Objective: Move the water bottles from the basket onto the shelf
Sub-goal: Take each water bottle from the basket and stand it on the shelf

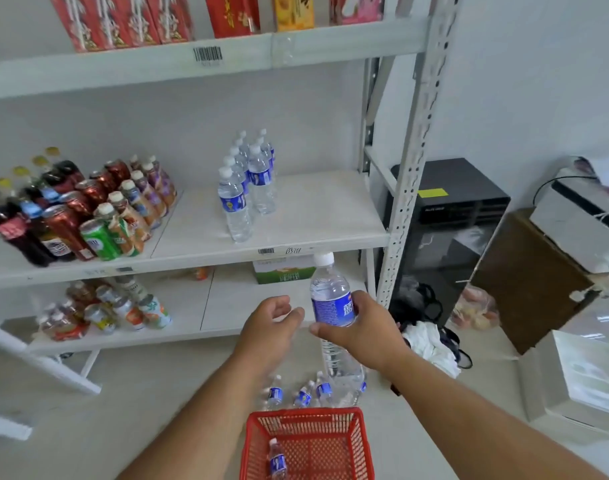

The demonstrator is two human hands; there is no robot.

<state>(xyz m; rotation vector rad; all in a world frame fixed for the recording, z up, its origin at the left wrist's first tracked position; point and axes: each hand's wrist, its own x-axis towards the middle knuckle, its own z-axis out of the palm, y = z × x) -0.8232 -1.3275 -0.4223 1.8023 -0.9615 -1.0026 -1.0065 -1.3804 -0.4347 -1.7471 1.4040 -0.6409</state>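
The right hand (360, 323) grips a water bottle (332, 306) around its blue label, holding it upright in front of the shelf (296, 216), cap up. The left hand (272, 322) is empty, its fingers loosely curled and open, just beside the bottle and not touching it. Below the arms, a red basket (308, 445) sits on the floor with 1 bottle (277, 459) standing in it. Several more bottles (305, 393) stand on the floor just behind the basket. On the middle shelf, a cluster of water bottles (247, 181) stands in 2 short rows, well apart from the cans and soft drinks (85, 209) at the left. The lower shelf holds more drinks (105, 310).
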